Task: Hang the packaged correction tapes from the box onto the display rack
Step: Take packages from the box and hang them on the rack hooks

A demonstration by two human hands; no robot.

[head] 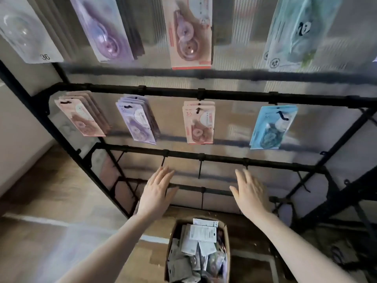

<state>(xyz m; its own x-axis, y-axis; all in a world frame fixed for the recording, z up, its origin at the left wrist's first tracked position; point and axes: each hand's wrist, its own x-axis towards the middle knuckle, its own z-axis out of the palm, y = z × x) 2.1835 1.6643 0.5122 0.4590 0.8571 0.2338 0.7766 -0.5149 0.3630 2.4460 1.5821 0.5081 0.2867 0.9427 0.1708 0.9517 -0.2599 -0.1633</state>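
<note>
My left hand [156, 194] and my right hand [250, 194] are both held out flat with straight fingers, each grip wide and holding nothing. They are in front of the low bars of the black rack [204, 94]. Packs of tape [199, 122] hang on the rack above. More packs fill the box [228, 237] on the floor below my arms.

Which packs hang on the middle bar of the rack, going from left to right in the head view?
pink packs → purple packs → pink-orange packs → blue packs
</note>
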